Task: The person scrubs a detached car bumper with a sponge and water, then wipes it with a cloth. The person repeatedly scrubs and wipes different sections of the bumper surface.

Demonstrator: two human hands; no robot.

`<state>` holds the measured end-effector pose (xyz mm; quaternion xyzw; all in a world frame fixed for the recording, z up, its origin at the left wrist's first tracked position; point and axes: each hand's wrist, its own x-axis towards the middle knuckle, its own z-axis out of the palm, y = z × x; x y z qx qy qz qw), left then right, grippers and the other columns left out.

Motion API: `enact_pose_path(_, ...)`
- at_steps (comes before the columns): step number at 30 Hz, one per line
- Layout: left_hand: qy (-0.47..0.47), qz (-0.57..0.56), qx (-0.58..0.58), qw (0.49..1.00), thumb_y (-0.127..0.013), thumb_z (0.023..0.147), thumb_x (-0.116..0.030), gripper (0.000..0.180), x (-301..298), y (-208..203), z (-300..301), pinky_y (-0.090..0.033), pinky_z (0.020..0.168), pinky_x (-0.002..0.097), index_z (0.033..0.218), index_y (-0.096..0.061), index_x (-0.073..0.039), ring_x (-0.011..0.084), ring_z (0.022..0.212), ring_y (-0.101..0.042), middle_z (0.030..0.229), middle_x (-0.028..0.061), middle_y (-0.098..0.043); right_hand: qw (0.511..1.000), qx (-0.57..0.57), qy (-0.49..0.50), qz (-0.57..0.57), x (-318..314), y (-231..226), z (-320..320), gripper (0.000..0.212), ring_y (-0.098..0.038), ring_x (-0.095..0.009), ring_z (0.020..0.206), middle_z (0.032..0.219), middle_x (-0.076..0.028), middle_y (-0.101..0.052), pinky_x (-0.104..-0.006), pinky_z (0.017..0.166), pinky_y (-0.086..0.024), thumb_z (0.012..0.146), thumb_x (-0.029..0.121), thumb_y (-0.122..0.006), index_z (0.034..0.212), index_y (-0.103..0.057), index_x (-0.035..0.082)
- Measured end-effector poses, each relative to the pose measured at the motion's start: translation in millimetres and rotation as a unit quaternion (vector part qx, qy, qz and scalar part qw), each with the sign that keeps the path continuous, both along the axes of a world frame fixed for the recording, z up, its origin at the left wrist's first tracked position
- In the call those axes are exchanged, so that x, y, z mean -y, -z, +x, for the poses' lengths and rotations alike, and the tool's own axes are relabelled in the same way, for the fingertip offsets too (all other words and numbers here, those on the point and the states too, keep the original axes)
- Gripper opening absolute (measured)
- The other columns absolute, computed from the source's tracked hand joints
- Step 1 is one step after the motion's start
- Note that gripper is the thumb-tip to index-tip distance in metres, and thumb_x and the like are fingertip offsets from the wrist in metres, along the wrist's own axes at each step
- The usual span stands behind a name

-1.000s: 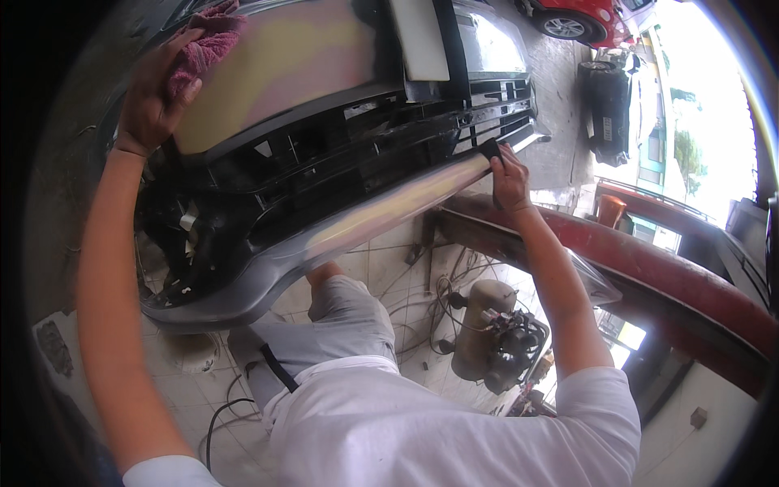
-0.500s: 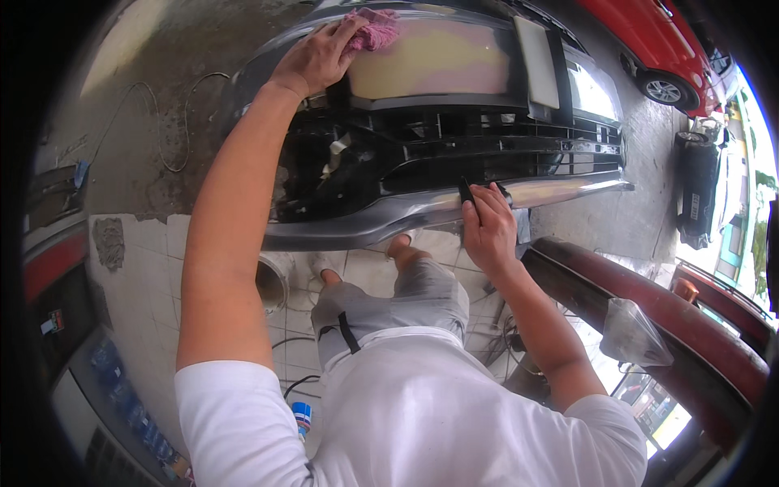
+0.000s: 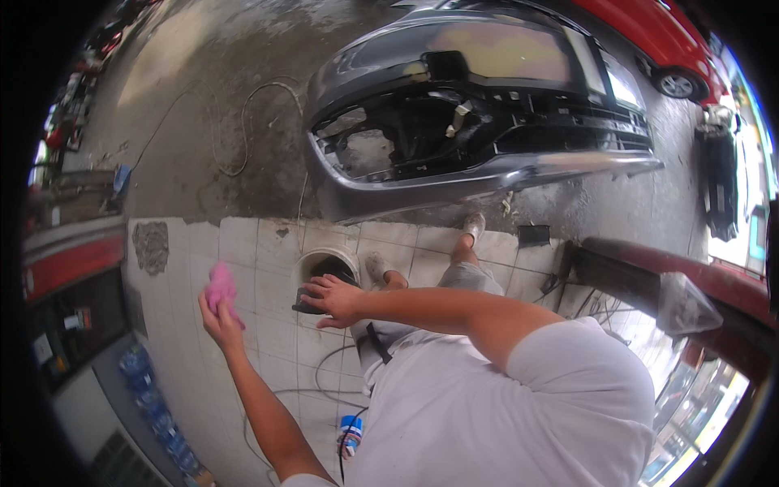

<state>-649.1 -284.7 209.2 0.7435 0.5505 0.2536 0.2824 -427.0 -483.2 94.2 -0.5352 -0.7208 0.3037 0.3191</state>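
Note:
My left hand [image 3: 217,318] is closed round a bunched pink cloth [image 3: 221,288], held out over the tiled floor on the left. My right hand [image 3: 334,299] reaches across my body to the white bucket [image 3: 303,266], at the near side of its rim. Between its fingers and thumb sits a thin, flat black piece [image 3: 306,305], mostly covered by the fingers; its exact kind does not show. Ahead of me stands a dark grey car bumper [image 3: 365,199], with patches of yellowish and pinkish filler [image 3: 503,50] on its upper part. Neither hand touches the bumper.
A hose [image 3: 245,134] winds over the wet concrete [image 3: 187,154] at the left. Black cables [image 3: 320,381] and a blue-and-white can [image 3: 350,428] lie near my side. A dark red beam [image 3: 641,268] runs along the right. A red car [image 3: 649,40] is parked at far right.
Both hands have left the bumper and swung left and down. The left still carries the pink cloth; the right brought the black piece to the bucket. My view has shifted left.

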Motion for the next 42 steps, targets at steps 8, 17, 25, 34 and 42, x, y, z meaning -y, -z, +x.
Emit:
enact_pose_path(8,0.149,-0.247,0.217,0.933,-0.067,0.089,-0.012,0.059,99.1,40.4,51.6,-0.048,0.107,0.0436,0.145,-0.05,-0.001,0.0364,0.118,-0.065,0.134,0.0182,-0.061,0.59,-0.643,0.196,-0.448,-25.0,-36.6,23.6,0.057,-0.071,-0.029,0.109,0.122,-0.016,-0.074,-0.0483,0.091,-0.058,0.101,0.052,-0.062,0.145,-0.062,0.015)
enact_pose_path(17,0.362,-0.289,0.257,0.848,-0.074,0.1,-0.03,0.052,126.2,-27.6,257.2,-0.055,0.096,0.0368,0.14,-0.056,-0.001,0.0258,0.111,-0.069,0.136,0.0198,-0.065,0.844,-0.197,0.496,0.054,49.7,-181.9,230.9,0.033,-0.07,-0.033,0.101,0.108,-0.018,-0.072,-0.0412,0.091,-0.055,0.094,0.021,-0.077,0.122,-0.072,0.006)
enact_pose_path(25,0.367,-0.258,0.045,0.893,-0.074,0.099,-0.017,0.027,180.3,-13.1,399.2,-0.063,0.072,0.0291,0.116,-0.074,0.004,0.0197,0.083,-0.077,0.096,0.0139,-0.078,0.783,0.294,0.546,0.046,88.5,-126.9,307.7,0.067,-0.057,-0.049,0.125,0.135,-0.03,-0.055,-0.0449,0.112,-0.043,0.096,0.044,-0.069,0.149,-0.051,0.008)
enact_pose_path(34,0.589,0.171,-0.045,0.789,-0.07,0.091,-0.008,0.057,223.1,-65.9,661.3,-0.053,0.105,0.0452,0.147,-0.058,-0.012,0.033,0.138,-0.056,0.152,0.016,-0.056,0.844,0.24,0.454,0.155,264.6,-78.7,491.7,0.037,-0.066,-0.029,0.095,0.094,-0.008,-0.068,-0.0422,0.094,-0.05,0.09,0.034,-0.073,0.11,-0.068,0.003)
enact_pose_path(42,0.662,0.527,-0.307,0.435,-0.062,0.092,-0.006,0.107,225.1,-15.1,943.6,-0.008,0.13,0.0603,0.17,0.009,-0.025,0.0321,0.164,-0.005,0.179,0.009,-0.004,0.799,0.271,0.522,0.126,393.8,-60.5,653.9,0.035,-0.062,-0.027,0.108,0.102,-0.008,-0.069,-0.0462,0.103,-0.044,0.092,0.032,-0.068,0.115,-0.07,0.006)
